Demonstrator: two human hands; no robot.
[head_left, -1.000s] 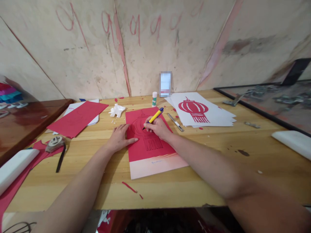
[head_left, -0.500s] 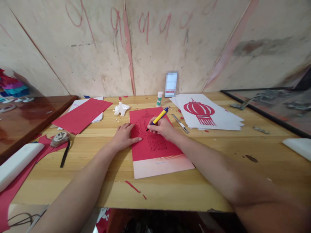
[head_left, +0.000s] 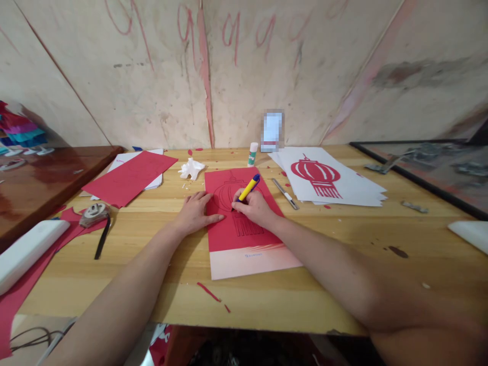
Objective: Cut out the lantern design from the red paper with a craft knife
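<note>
My right hand [head_left: 254,206] is closed round a yellow and blue pen [head_left: 249,188], its tip touching a sheet of red paper [head_left: 224,236]. Drawn on that sheet is a lantern outline with a fringe, partly hidden by my right hand. My left hand [head_left: 195,212] lies with fingers apart on the sheet's left edge, thumb stretched onto the red. Under the red sheet, a pale pad with small print [head_left: 229,264] shows at the near end. Just right of the sheet lies a utility knife [head_left: 285,193].
A glue stick [head_left: 252,154] and a propped phone [head_left: 272,131] stand at the back. White sheets with a red paper lantern [head_left: 315,175] lie right. On the left are crumpled tissue [head_left: 191,169], red paper [head_left: 131,178], a tape measure [head_left: 94,214] and a white case [head_left: 32,254].
The pen tip has shifted slightly down along the lantern drawing, with my right hand around it. My left hand stays in place on the sheet. The camera view has moved a little.
</note>
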